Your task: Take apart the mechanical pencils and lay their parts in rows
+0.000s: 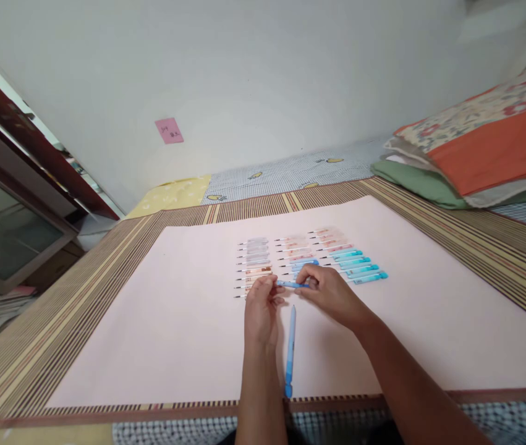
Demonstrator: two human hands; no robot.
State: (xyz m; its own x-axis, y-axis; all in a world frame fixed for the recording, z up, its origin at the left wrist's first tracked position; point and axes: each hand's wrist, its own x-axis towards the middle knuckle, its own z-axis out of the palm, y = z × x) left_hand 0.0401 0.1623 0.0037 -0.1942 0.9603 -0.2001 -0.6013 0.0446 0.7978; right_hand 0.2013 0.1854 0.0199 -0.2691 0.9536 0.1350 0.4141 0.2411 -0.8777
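Between my two hands is a blue pen (pixel 289 284), held level just above the pale pink sheet (pixel 174 346). My left hand (pixel 263 300) pinches its left end, and my right hand (pixel 325 290) grips the right end. Another blue pen (pixel 291 352) lies lengthwise on the sheet below my hands, its tip pointing away from me. Past my hands, several pens rest in three columns: grey ones (pixel 256 250) and brown ones (pixel 258 271) at left, peach ones (pixel 295 247) and blue ones in the middle, pink ones (pixel 332 238) and turquoise ones (pixel 360 269) at right. My hands partly hide the nearest pens.
The sheet lies on a striped mat (pixel 81 296). Folded bedding (pixel 494 148) is piled at the right, by the white wall (pixel 263 80). A pink note (pixel 169 131) sticks to that wall. At left is a glass-fronted cabinet (pixel 7 222).
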